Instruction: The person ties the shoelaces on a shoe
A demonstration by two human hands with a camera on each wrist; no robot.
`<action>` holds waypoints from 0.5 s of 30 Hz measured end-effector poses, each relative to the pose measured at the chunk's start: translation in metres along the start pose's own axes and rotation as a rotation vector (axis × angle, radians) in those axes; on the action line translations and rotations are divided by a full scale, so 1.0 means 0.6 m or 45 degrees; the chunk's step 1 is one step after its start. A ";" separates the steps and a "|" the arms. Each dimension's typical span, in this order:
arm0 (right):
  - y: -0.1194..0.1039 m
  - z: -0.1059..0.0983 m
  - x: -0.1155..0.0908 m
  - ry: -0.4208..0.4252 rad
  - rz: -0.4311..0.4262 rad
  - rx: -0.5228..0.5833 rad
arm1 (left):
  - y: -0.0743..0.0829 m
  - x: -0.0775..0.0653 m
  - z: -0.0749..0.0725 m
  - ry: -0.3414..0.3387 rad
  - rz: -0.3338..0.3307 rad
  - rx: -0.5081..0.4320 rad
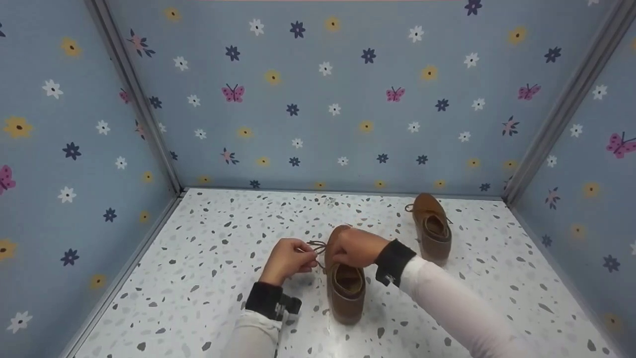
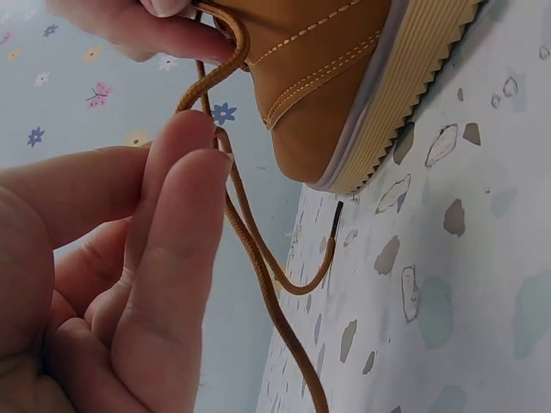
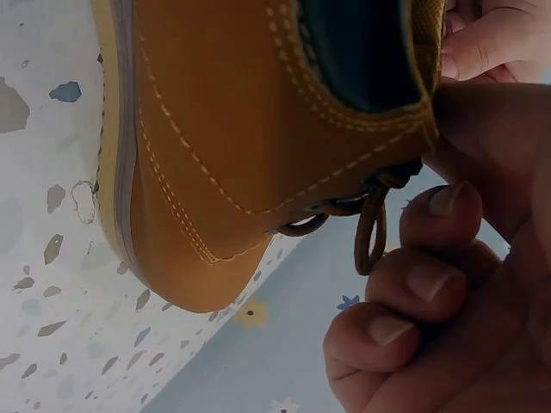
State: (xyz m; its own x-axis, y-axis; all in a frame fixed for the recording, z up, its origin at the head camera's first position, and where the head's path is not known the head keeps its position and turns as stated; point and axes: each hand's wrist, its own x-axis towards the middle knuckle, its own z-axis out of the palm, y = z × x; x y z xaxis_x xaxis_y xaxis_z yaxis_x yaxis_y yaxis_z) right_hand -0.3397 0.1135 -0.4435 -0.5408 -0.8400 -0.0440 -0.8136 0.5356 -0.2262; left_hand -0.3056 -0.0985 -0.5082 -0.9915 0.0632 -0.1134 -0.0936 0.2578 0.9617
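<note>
A tan lace-up shoe [image 1: 346, 308] stands on the speckled floor, toe pointing away from me. To its left, my left hand [image 1: 290, 258] pinches a brown shoelace [image 2: 256, 249] between thumb and finger. One lace end with a dark tip [image 2: 337, 221] hangs free in the left wrist view. Over the shoe's lacing is my right hand [image 1: 360, 246], its fingers curled at the lace by the tongue. In the right wrist view a small lace loop [image 3: 370, 232] stands out beside those fingertips. The exact grip there is partly hidden.
A matching shoe [image 1: 436, 248] stands farther back on the right, a lace loop sticking out at its side. Blue flowered panels [image 1: 323, 109] with grey metal corner strips [image 1: 149, 114] enclose the white speckled floor [image 1: 198, 278] at the back and both sides.
</note>
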 end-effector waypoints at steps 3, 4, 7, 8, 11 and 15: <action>0.001 0.001 0.003 -0.048 0.010 0.002 | -0.001 -0.001 0.000 -0.003 0.005 0.014; 0.001 0.000 0.003 -0.065 0.021 0.011 | -0.001 -0.001 0.000 -0.004 0.007 0.017; 0.004 0.000 0.005 -0.115 0.067 0.058 | 0.000 0.000 -0.002 -0.002 0.006 0.027; 0.005 0.001 0.006 -0.129 0.086 0.082 | -0.001 0.000 -0.002 0.000 0.002 0.031; 0.008 0.006 0.006 -0.151 0.139 0.164 | -0.002 0.001 -0.001 -0.004 -0.019 0.014; 0.011 0.009 0.006 -0.140 0.191 0.258 | -0.001 0.002 -0.001 -0.022 -0.055 -0.001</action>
State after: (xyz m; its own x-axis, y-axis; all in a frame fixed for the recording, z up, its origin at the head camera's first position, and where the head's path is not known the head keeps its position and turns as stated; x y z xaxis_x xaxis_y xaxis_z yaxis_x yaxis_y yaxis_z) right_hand -0.3460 0.1133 -0.4506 -0.6168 -0.7627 -0.1944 -0.6608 0.6360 -0.3985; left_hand -0.3069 -0.0990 -0.5091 -0.9849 0.0685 -0.1591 -0.1363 0.2599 0.9560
